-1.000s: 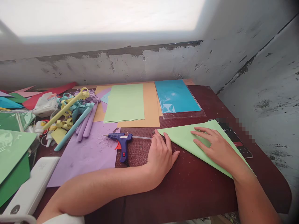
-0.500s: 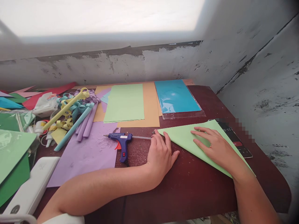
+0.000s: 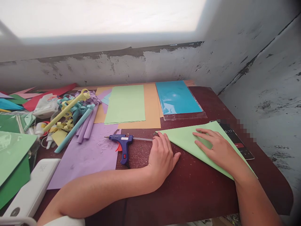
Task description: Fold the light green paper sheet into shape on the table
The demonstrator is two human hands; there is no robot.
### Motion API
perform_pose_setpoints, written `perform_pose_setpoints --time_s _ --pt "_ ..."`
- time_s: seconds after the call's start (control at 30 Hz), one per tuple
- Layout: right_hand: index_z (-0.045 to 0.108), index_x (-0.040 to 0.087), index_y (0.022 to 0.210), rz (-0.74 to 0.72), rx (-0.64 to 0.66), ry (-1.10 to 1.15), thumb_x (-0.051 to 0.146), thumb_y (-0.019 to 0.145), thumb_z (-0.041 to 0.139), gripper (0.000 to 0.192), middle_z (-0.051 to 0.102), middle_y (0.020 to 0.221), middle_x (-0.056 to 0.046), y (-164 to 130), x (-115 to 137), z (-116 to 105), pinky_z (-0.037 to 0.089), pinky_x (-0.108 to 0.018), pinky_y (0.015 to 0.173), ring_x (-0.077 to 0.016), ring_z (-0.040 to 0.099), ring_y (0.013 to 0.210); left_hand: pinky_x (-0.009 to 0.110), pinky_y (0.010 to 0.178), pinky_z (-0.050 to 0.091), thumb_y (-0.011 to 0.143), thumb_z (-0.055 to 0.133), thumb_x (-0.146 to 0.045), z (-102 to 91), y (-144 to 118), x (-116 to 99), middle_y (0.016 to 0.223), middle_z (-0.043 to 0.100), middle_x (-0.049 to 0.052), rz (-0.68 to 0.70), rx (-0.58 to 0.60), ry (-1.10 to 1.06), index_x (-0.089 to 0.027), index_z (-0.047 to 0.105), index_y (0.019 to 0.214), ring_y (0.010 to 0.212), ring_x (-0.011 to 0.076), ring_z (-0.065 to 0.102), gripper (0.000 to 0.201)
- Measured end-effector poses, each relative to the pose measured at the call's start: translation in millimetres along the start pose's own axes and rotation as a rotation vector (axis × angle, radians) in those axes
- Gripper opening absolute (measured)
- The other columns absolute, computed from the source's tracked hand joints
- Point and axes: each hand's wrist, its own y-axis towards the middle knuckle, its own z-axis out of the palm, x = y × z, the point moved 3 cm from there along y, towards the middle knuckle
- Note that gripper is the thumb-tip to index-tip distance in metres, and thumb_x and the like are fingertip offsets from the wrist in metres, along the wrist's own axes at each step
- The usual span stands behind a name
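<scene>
A light green sheet of paper (image 3: 183, 135), folded into a long triangle, lies on the dark red table. My right hand (image 3: 213, 147) rests flat across its wider part with the fingers spread. At the narrow left corner, my left hand (image 3: 162, 153) touches the paper's edge with its fingertips. Those fingers are slightly bent and close together, and the thumb stands apart on the table. Just left of that hand lies a blue hot glue gun (image 3: 124, 147) with a red trigger, its clear glue stick (image 3: 142, 139) reaching toward my fingers.
A phone (image 3: 237, 141) lies partly under the folded paper. Behind are light green sheets (image 3: 127, 103) and a blue pack (image 3: 178, 97). Leftward lie a purple sheet (image 3: 82, 163), rolled paper tubes (image 3: 90, 122), glue bottles (image 3: 50, 138) and a white power bank (image 3: 35, 185).
My left fingers have drawn slightly closer together and slid a little along the paper's narrow corner, baring more of its tip. My right hand stays almost still on the sheet.
</scene>
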Motion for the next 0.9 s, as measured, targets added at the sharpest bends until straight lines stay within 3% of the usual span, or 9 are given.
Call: perform_pose_setpoints --time_s 0.3,0.9 --pt "0.072 0.032 0.128 0.016 0.010 -0.013 0.050 0.100 0.050 0.040 0.064 0.144 -0.003 0.5 -0.2 0.1 0.058 -0.047 0.097 -0.0324 0.058 0.134 0.045 0.101 0.047 0.106 0.036 -0.053 1.9 -0.1 -2.2 0.145 0.054 0.038 -0.005 -0.016 0.014 0.014 0.046 0.149 0.120 0.0392 0.064 0.080" --pt "0.071 0.032 0.128 0.022 0.024 0.003 0.051 0.100 0.050 0.040 0.063 0.145 -0.004 0.3 -2.0 1.0 0.056 -0.048 0.100 -0.0319 0.057 0.134 0.045 0.101 0.047 0.106 0.034 -0.054 3.6 -0.6 -2.1 0.146 0.053 0.038 -0.002 0.000 0.038 0.013 0.044 0.150 0.122 0.0398 0.064 0.081"
